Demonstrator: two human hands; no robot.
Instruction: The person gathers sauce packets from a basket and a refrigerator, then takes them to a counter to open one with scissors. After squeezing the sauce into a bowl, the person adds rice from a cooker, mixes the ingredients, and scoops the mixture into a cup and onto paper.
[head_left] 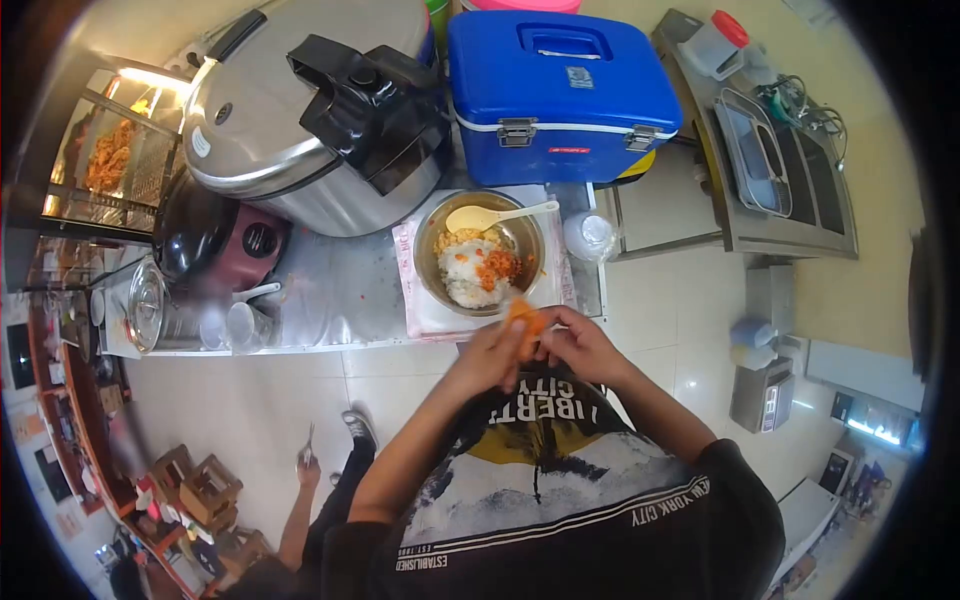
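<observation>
My left hand (487, 357) and my right hand (582, 347) are together in front of my chest, just off the counter's front edge. Both are closed on a small orange packet (524, 326); its contents cannot be made out. Just beyond them stands a metal bowl (424, 262) on a white sheet with pink marks (440, 322). In the bowl lie white rice (470, 278), yellowish bits (462, 243) and a reddish-orange chopped topping (500, 268). A cream rice paddle (478, 218) rests in it, its handle over the right rim.
Behind the bowl stand a large steel cooker (290, 130) and a blue cooler box (565, 100). Plastic cups (590, 237) sit right of the bowl, and others (247, 326) at the left. Another person's hand (309, 470) holds a metal utensil at lower left.
</observation>
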